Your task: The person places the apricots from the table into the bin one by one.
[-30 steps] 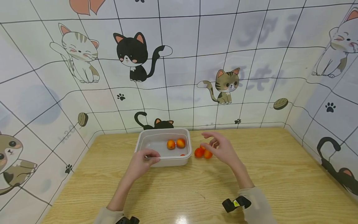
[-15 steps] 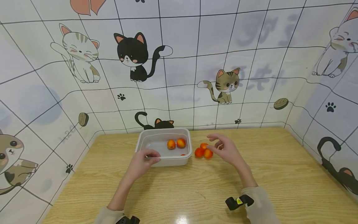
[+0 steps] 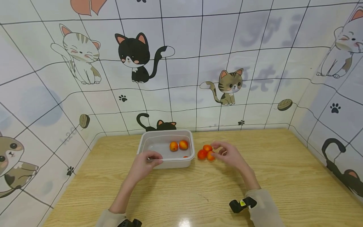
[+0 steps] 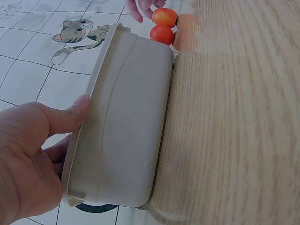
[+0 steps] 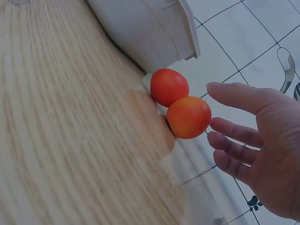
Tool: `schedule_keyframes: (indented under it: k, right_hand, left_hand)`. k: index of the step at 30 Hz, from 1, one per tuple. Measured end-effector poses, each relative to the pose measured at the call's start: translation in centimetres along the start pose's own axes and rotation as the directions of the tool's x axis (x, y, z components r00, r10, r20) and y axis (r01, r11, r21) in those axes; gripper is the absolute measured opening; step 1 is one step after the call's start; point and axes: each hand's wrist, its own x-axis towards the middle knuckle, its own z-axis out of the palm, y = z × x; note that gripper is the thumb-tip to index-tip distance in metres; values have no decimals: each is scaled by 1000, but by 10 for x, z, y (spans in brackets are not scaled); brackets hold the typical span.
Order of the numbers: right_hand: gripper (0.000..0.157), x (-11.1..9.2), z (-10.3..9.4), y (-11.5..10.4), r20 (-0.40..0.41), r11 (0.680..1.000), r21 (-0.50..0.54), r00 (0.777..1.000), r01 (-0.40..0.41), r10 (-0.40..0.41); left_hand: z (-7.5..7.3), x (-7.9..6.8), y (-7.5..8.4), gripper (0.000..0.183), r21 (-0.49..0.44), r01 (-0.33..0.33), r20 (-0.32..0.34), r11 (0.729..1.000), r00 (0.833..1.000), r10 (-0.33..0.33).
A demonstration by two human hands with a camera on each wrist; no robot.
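Note:
My left hand (image 3: pixel 144 165) pinches the near rim of a pale plastic box (image 3: pixel 173 164); the left wrist view shows the thumb outside the wall, fingers curling behind the rim. Inside the box lie two orange tomato-like fruits (image 3: pixel 183 145), and a sliver of a red one (image 3: pixel 185 157) peeks over the near wall. Right of the box, three more sit in a cluster: a red fruit (image 3: pixel 202 154), an orange-red one behind (image 3: pixel 207 148) and an orange one in front (image 3: pixel 210 155). Beside them my right hand (image 3: pixel 230 155) holds nothing, fingers loosely bent, thumb tip overlapping the front fruit.
Everything stands on a light wooden table (image 3: pixel 181 192). A cat-printed wall covering (image 3: pixel 181 78) rises directly behind the box and along both sides. A black strap with a small device (image 3: pixel 242 205) sits at the right sleeve.
My right hand has shifted rightward off the cluster and sunk lower beside it, uncovering the rear fruit. The left hand and the box have stayed in place.

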Motion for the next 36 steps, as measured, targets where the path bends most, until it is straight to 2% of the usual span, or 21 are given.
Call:
schedule_keyframes:
  k: [10,14,27,36]
  right_hand:
    - [33,0,3,14,44,1000,-13,999,-22,23]
    - [31,0,3,15,60,1000,-15,998,-27,28]
    - [38,-1,6,15,111,998,-28,992,-56,59]
    - [37,-1,5,15,108,996,-44,991,-78,82]
  left_hand:
    - [-1,-1,1,9,-4,6,2,1000,1000,-6]
    - [-1,-1,1,8,-6,10,2,1000,1000,-10]
    - [-1,-1,0,8,-11,4,-1,1000,1000,-4]
    - [-1,-1,2,9,-15,2,2,1000,1000,-1]
